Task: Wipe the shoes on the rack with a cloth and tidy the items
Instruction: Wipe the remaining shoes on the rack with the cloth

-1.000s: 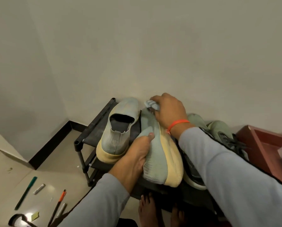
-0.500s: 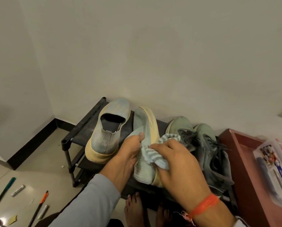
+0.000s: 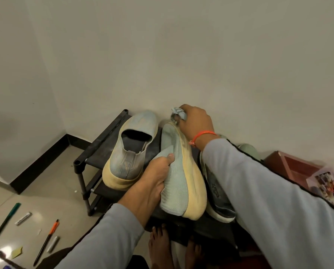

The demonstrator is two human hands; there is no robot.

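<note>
On the black shoe rack (image 3: 96, 150) stands a pale blue slip-on shoe (image 3: 132, 150) with a yellow sole, upright. Its mate (image 3: 176, 183) is tipped on its side, sole to the right, and my left hand (image 3: 152, 183) grips its heel collar. My right hand (image 3: 196, 123) holds a bunched blue striped cloth (image 3: 177, 114) pressed at the toe end of that tipped shoe. To the right a grey-green laced shoe (image 3: 218, 193) lies mostly hidden under my right sleeve.
A red-brown open box (image 3: 284, 164) stands right of the rack, with a clear plastic case (image 3: 329, 183) beside it. Pens and markers (image 3: 45, 241) lie on the tiled floor at lower left. Bare feet (image 3: 160, 243) show below the rack. The wall is close behind.
My right hand has carried the cloth from the middle of the tipped shoe up to its toe end. My left hand keeps its grip on the heel.
</note>
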